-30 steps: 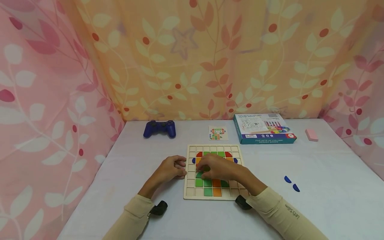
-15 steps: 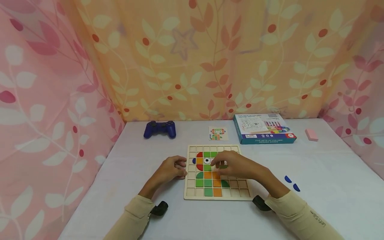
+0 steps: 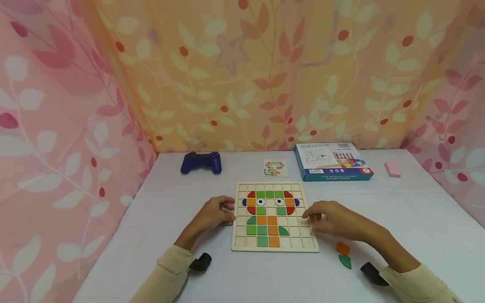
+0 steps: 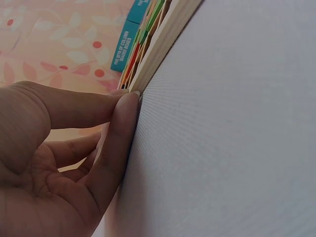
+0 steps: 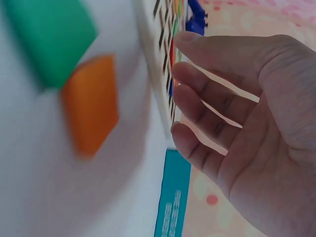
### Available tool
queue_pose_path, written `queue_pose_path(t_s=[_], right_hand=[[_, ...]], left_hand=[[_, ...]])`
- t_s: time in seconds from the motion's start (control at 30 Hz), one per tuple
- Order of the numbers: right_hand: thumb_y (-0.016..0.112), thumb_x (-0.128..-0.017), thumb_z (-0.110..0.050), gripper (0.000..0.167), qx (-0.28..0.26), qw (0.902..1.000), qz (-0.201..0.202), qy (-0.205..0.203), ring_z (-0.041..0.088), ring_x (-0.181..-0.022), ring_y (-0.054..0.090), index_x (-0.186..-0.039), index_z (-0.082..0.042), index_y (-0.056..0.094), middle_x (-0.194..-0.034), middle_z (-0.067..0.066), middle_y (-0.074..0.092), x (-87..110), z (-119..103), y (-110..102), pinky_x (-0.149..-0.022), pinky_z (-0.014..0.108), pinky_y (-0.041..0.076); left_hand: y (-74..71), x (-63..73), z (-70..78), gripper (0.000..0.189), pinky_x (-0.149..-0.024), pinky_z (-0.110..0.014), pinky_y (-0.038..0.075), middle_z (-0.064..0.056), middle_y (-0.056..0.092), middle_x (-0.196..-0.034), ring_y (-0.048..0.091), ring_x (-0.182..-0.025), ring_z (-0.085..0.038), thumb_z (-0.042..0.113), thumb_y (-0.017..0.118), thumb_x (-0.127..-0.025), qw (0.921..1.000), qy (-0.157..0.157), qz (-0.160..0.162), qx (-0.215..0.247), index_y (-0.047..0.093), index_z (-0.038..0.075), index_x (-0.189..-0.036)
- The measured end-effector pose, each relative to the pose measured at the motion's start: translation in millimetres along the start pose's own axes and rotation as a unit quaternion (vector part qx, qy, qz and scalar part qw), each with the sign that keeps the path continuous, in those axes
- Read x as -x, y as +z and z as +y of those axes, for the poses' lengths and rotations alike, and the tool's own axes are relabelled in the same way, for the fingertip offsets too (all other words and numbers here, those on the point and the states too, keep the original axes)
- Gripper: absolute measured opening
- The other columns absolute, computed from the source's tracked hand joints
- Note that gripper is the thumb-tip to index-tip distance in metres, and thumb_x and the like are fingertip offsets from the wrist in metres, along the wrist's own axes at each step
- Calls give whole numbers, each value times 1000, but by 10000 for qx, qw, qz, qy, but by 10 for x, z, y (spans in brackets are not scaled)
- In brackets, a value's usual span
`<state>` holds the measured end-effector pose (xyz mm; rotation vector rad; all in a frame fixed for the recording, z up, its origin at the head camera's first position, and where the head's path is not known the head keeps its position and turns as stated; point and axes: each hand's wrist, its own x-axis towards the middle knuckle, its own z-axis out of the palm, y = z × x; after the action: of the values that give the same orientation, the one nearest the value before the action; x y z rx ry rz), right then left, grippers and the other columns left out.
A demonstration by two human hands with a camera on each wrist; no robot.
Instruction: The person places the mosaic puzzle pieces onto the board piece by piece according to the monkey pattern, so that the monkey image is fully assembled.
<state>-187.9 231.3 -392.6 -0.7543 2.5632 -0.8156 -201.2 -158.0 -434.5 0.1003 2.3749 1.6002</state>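
Observation:
A square wooden grid board (image 3: 297, 243) lies on the table, with coloured tiles set in it as a figure with two white eye tiles (image 3: 260, 202). At its left edge is my left hand (image 3: 214, 213); thumb and a finger pinch the edge in the left wrist view. My right hand (image 3: 327, 219) hovers at the board's right edge, its fingers (image 5: 195, 106) loosely bent, apart and holding nothing. Below that hand, an orange tile (image 3: 342, 248) and a green quarter-round tile (image 3: 345, 261) lie on the table; they show blurred and close in the right wrist view.
Behind the board lies a small pattern card (image 3: 275, 168) with a similar figure. A blue game controller (image 3: 201, 163) sits at the back left. Toward the back right are a flat toy box (image 3: 333, 162) and a pink block (image 3: 392, 169).
My right hand has moved right, off the tiles, uncovering the board's figure and the orange and green tiles. The two blue half-round pieces are now hidden behind the right arm. My left hand stays put.

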Motion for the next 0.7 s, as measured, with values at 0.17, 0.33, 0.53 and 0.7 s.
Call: queue_pose_path(t_s=[0.17, 0.33, 0.53, 0.7], right_hand=[[80, -94, -23, 32, -2, 9998, -13, 212, 16, -98, 59, -125, -18, 75, -103, -9, 68, 197, 103, -17, -85, 23, 59], [77, -92, -18, 30, 7, 9992, -42, 404, 19, -107, 63, -122, -23, 76, -113, -10, 72, 344, 187, -26, -95, 41, 63], [74, -91, -10, 35, 73, 9995, -113, 294, 13, -104, 61, -122, -25, 75, -113, -12, 71, 479, 294, -18, -90, 28, 60], [78, -92, -17, 34, -83, 9992, -165, 366, 6, -98, 59, -124, -25, 75, -111, -14, 70, 565, 344, -8, -85, 20, 55]], left_hand=[[0, -4, -6, 53, -77, -32, 67, -14, 65, -118, 67, -91, -19, -6, 75, -87, 10000, -16, 21, 2, 62, -4, -139], [-3, -9, -20, 53, -77, -31, 67, -14, 65, -118, 67, -91, -18, -6, 76, -87, 10000, -28, 48, -5, 62, -4, -139], [-6, -5, -20, 53, -77, -32, 67, -14, 65, -118, 67, -91, -18, -7, 76, -87, 10000, -19, 48, 26, 62, -4, -138], [0, -8, -10, 53, -76, -31, 67, -14, 65, -118, 67, -91, -18, -7, 76, -87, 10000, -14, 53, 9, 62, -4, -138]])
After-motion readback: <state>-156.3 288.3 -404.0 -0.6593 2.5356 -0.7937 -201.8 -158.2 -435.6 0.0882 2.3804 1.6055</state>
